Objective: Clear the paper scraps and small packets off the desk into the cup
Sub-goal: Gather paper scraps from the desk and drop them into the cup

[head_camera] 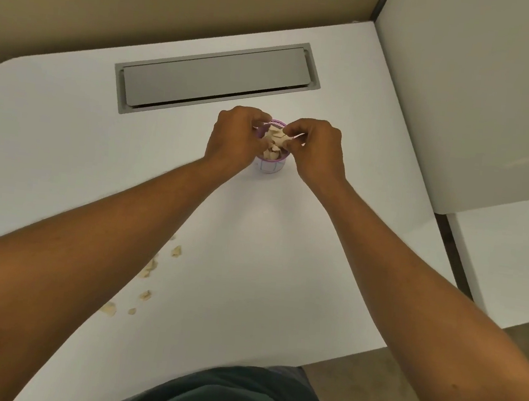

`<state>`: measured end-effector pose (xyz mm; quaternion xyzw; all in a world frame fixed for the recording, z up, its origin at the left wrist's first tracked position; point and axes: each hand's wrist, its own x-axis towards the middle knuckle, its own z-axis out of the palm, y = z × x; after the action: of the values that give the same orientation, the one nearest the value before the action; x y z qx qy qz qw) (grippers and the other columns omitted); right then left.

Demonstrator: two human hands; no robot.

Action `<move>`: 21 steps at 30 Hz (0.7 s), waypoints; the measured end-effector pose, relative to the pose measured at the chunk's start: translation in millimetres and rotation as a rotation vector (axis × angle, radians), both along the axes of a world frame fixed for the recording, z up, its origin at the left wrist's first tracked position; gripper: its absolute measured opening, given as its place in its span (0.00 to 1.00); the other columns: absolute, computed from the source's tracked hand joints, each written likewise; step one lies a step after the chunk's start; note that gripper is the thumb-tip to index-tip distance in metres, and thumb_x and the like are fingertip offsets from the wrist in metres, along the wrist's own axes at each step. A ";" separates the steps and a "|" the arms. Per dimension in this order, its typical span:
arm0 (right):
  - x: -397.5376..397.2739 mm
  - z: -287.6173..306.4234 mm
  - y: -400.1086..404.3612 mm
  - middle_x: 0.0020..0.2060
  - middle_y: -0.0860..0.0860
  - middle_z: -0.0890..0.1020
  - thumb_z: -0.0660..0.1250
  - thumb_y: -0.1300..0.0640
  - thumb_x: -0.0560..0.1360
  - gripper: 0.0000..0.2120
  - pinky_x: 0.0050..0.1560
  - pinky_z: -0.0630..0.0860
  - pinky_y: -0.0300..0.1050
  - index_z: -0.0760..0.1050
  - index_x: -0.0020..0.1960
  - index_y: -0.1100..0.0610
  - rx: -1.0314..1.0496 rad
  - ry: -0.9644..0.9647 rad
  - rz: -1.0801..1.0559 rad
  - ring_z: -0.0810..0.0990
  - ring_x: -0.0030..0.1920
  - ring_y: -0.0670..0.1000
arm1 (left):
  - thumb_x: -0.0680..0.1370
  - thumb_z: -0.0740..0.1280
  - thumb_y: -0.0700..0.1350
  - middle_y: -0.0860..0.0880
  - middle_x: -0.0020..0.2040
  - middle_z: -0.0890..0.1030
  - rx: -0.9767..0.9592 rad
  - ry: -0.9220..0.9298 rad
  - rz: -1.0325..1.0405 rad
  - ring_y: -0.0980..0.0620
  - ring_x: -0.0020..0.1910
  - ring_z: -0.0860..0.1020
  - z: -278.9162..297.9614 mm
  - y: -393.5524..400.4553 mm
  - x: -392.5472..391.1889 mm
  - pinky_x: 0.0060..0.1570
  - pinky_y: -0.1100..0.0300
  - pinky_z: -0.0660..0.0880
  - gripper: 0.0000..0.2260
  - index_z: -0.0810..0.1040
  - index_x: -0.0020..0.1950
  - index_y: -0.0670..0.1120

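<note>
Fingers point(291, 131) of our right hand point(315, 150) pinch a tan paper scrap point(281, 141) over the mouth of the cup point(270, 165), while our left hand point(235, 135) curls against the cup's left rim — its fingers are bunched together, though we cannot tell whether they grip anything. Inside the purple-rimmed cup we see more tan pieces heaped near the top. It stands upright on the white worktop point(284, 251), just in front of the grey cable hatch point(215, 77). Several loose scraps point(145, 295) lie scattered beside our left forearm, well apart from the cup.
</note>
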<state>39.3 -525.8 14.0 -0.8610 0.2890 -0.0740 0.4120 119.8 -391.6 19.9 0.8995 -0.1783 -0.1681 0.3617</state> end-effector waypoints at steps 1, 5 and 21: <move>-4.1 0.1 6.9 0.47 0.50 0.86 0.72 0.63 0.74 0.06 0.49 0.81 0.41 0.85 0.49 0.56 0.007 -0.038 -0.005 0.83 0.44 0.50 | 0.73 0.79 0.43 0.48 0.58 0.86 -0.029 0.004 0.010 0.51 0.52 0.85 1.8 12.4 -1.1 0.55 0.56 0.82 0.18 0.85 0.62 0.46; -22.2 -8.0 45.7 0.47 0.47 0.85 0.73 0.60 0.74 0.06 0.52 0.80 0.44 0.84 0.51 0.54 -0.028 -0.079 0.133 0.82 0.44 0.48 | 0.75 0.76 0.42 0.52 0.51 0.87 -0.073 0.009 0.103 0.55 0.47 0.85 -3.4 87.7 -8.8 0.50 0.67 0.78 0.11 0.86 0.57 0.48; -48.8 -94.8 250.6 0.58 0.52 0.70 0.81 0.58 0.65 0.34 0.52 0.78 0.50 0.71 0.67 0.57 0.038 0.350 0.780 0.75 0.50 0.51 | 0.70 0.80 0.56 0.46 0.74 0.67 0.385 0.208 0.209 0.40 0.71 0.67 -90.2 302.5 -118.5 0.64 0.45 0.75 0.37 0.71 0.75 0.52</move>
<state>-9.5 -275.2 -80.8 -0.8977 0.0087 0.2396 0.3695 1.3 -89.1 -70.2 0.9433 -0.0108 -0.2524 0.2155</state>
